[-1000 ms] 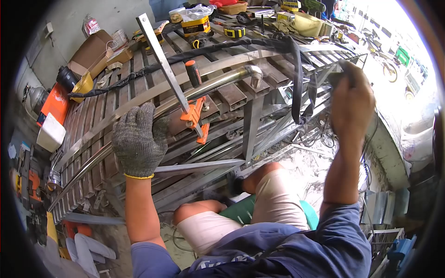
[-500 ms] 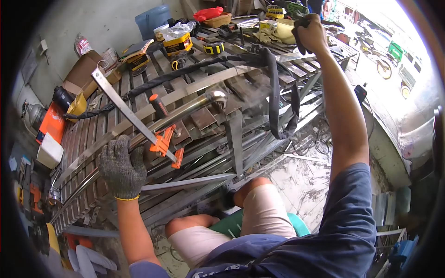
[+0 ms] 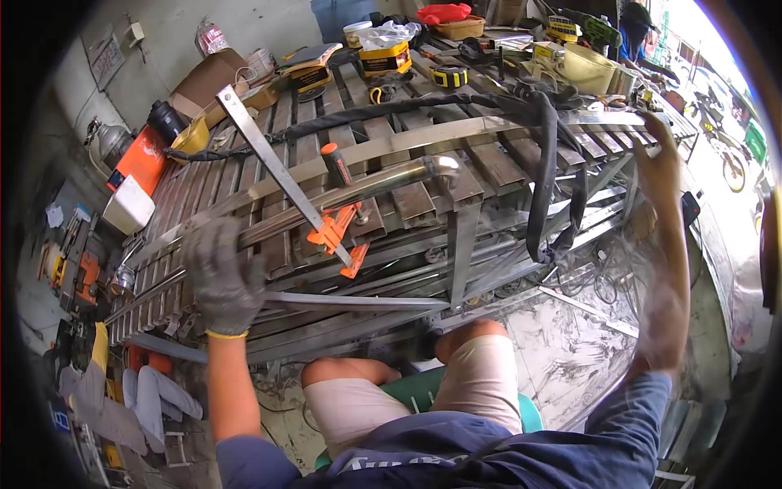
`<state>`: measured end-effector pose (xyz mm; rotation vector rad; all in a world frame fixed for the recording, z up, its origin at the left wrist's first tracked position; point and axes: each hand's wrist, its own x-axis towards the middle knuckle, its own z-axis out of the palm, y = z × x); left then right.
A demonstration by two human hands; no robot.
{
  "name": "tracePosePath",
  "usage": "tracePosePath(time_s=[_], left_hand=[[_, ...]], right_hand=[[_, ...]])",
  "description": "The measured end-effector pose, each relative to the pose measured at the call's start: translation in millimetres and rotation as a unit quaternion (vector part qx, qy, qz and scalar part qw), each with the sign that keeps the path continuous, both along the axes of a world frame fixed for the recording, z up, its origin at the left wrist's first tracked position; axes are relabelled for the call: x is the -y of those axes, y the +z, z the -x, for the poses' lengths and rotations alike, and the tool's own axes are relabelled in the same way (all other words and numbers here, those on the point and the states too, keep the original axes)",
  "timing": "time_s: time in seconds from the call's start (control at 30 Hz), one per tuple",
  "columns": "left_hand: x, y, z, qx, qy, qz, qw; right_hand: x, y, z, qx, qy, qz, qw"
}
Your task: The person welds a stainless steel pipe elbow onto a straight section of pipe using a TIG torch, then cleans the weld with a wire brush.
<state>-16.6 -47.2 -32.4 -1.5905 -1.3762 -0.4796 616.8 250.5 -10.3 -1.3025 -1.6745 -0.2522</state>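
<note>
Blurred by motion, my gloved left hand point(image 3: 220, 275) overlaps the shiny round pipe point(image 3: 358, 193), thumb held apart from the fingers. An orange bar clamp point(image 3: 330, 231) with a long steel bar grips the work at the pipe, tilted up to the left. An orange-and-black handle point(image 3: 336, 165) stands just behind the pipe. My bare right hand point(image 3: 658, 151) is stretched far right, thumb and fingers apart around the far end of a long flat metal bar point(image 3: 391, 143). A black wrapped cable point(image 3: 456, 101) runs behind the bar and droops over the table's front edge.
The slatted metal table point(image 3: 407, 204) carries a yellow tape measure point(image 3: 450, 77), a yellow-black box point(image 3: 385, 61), a cream bucket point(image 3: 588, 69) and a cardboard box point(image 3: 208, 85). Metal lengths lie beneath it. A person point(image 3: 637, 33) is at the far right, a motorcycle point(image 3: 721, 134) outside.
My right hand has come down to the flat bar's end, and the dark thing it held no longer shows in it. My left hand has shifted slightly. The view has swung left.
</note>
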Motion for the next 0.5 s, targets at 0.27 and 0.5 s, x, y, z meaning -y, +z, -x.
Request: tracePosePath(time_s=[0.27, 0.5], left_hand=[[164.8, -37.1, 309.4, 0.585, 0.151, -0.241, 0.759], [223.1, -17.6, 419.5, 0.888, -0.087, -0.059, 0.447]], right_hand=[[107.5, 1.3, -134.9, -0.005, -0.142, -0.056, 0.988], [149.0, 12.3, -98.4, -0.044, -0.058, -0.091, 0.993]])
